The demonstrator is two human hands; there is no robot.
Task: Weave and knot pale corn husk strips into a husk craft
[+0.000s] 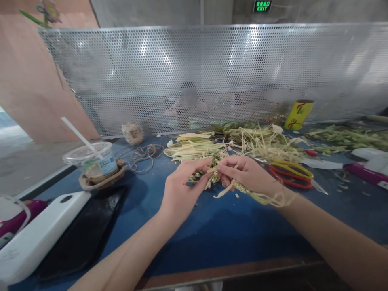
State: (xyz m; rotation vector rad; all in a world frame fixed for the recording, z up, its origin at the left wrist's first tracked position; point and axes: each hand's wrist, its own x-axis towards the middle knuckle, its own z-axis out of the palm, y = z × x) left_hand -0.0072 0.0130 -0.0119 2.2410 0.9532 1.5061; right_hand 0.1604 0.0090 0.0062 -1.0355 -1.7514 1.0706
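Observation:
My right hand (248,174) is closed around a braid of pale plant strips (241,186), whose loose ends trail toward my right wrist. My left hand (181,186) pinches a pale strip (212,169) at the other end, close to the right fingertips. Beneath and behind the fingers lies a small heap of greenish-white plant scraps (216,159), partly covered by the hands. Just beyond it, flat yellowish husk-like strips (194,146) are laid side by side. To their right spreads a tangled pile of thin pale strips (263,141).
Scissors with red and yellow handles (291,173) lie right of my right hand. A lidded cup with straw (98,159), twine (144,157), a black tablet-like slab (85,234) and a white case (45,234) are left. A perforated metal screen (194,60) stands behind the blue table (224,238).

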